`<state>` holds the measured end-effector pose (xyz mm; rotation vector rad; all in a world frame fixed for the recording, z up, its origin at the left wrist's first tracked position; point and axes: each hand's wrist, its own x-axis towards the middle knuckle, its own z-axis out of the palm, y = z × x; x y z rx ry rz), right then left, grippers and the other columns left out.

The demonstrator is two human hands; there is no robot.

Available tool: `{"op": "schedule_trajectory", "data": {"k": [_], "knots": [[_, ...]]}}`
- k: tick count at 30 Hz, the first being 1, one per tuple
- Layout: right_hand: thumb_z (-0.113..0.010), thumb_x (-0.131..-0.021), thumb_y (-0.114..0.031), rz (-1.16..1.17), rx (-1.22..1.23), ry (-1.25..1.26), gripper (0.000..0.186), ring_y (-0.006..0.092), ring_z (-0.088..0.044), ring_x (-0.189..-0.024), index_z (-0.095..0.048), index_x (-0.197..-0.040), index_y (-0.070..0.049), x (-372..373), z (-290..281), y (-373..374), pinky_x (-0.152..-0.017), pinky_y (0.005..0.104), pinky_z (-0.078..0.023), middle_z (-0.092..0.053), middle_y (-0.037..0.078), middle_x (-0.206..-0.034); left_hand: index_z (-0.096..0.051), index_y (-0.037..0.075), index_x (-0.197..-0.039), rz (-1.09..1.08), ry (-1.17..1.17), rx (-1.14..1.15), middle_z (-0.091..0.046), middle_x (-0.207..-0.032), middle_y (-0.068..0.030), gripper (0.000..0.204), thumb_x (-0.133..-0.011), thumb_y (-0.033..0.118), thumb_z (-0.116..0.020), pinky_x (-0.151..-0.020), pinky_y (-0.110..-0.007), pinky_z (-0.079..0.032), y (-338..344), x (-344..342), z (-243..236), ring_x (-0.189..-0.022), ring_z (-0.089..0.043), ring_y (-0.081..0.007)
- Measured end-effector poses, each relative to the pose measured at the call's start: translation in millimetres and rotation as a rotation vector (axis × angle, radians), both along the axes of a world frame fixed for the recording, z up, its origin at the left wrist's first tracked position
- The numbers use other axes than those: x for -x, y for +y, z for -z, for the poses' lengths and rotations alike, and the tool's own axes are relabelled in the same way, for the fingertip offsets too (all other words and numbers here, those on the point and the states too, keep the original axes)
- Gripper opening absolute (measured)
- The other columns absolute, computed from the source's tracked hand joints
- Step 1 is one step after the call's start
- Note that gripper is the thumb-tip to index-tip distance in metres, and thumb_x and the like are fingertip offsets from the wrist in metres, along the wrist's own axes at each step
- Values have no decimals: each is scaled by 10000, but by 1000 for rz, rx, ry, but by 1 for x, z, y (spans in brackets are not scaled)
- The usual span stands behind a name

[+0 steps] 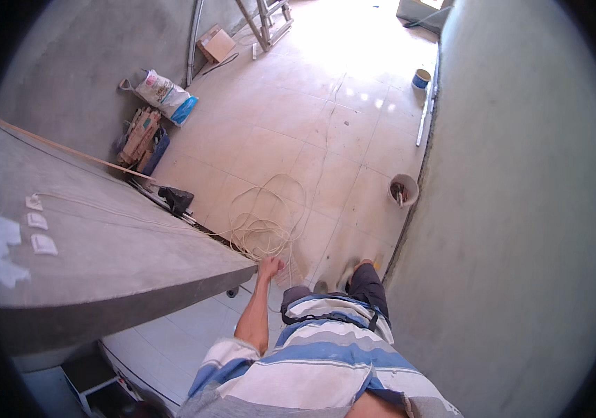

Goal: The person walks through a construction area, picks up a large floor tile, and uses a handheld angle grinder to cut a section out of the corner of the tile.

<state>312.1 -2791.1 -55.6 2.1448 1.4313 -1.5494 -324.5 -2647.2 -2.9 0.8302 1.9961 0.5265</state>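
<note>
My left hand (pixel 271 267) hangs beside the end of the grey wall, its fingers curled. Whatever lies inside the fingers, if anything, is too small to make out. Just beyond it, a loose coil of pale cable (pixel 263 233) is spread over the tiled floor. One strand runs left across the wall to a white socket (pixel 34 202). Close by the hand, a pale patterned patch (pixel 289 270) shows on the floor, its kind unclear. My right hand is out of view.
Along the right wall stand a bucket holding tools (pixel 402 190) and a blue tub (pixel 421 79). To the left are a white sack (pixel 164 94), stacked wooden pieces (pixel 140 136) and a black bag (pixel 176 199). A ladder (pixel 268 24) and a cardboard box (pixel 216 44) stand farther off.
</note>
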Motion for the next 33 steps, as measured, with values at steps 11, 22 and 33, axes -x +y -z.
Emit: {"op": "schedule_trajectory", "data": {"k": [11, 22, 33], "knots": [[-600, -1026, -248, 88, 33, -5, 259, 227, -728, -711, -739, -1091, -39, 3, 3, 412, -636, 396, -586, -764, 121, -860, -749, 17, -1223, -176, -226, -111, -804, -1099, -145, 354, -977, 261, -675, -891, -381, -598, 417, -13, 2, -977, -780, -258], [-641, -1004, -215, 76, -725, 230, 405, 173, -760, -825, -656, -1369, -41, 170, -79, 1258, -660, 307, -584, -774, 99, -1027, -768, -4, -1106, -350, -465, 704, -780, -1057, -201, 382, -949, 318, -636, -796, -490, -563, 440, -10, 78, -931, -755, -306], [-646, -980, -307, -129, -444, 48, 338, 313, -785, -817, -764, -1146, -38, 201, 94, 1270, -767, 459, -621, -803, 176, -970, -770, 4, -1103, -543, -271, 82, -800, -955, -102, 270, -992, 222, -656, -690, -351, -609, 1118, 229, 71, -810, -768, -186]]}}
